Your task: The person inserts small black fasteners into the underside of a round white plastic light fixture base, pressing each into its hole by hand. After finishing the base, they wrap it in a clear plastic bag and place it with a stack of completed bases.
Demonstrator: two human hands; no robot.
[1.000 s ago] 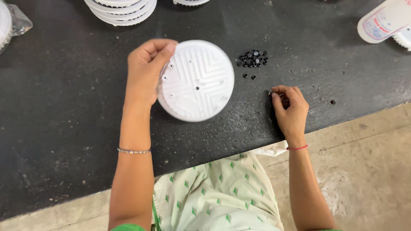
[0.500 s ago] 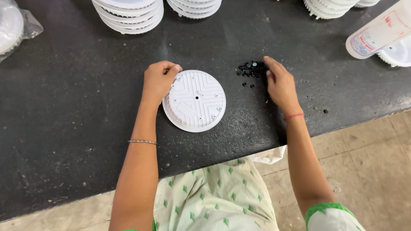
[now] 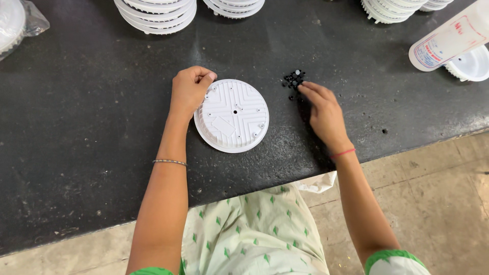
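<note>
A round white plastic disc (image 3: 232, 115) with raised ribs and small screw holes lies flat on the black tabletop (image 3: 91, 102). My left hand (image 3: 188, 90) grips its upper left rim, thumb on top. A small heap of tiny black parts (image 3: 294, 79) sits to the right of the disc. My right hand (image 3: 322, 112) reaches to that heap, its fingertips pinched together at the heap's lower edge; whether a part is between them is hidden.
Stacks of white discs (image 3: 155, 10) stand along the far edge, more at the far right (image 3: 387, 7). A white printed bottle (image 3: 448, 38) lies tilted at the right over another white disc (image 3: 471, 63). A bagged white item (image 3: 15, 23) sits far left.
The disc, held up tilted a second ago, now lies flat on the table. My right hand moved from the table's near edge up to the heap of black parts.
</note>
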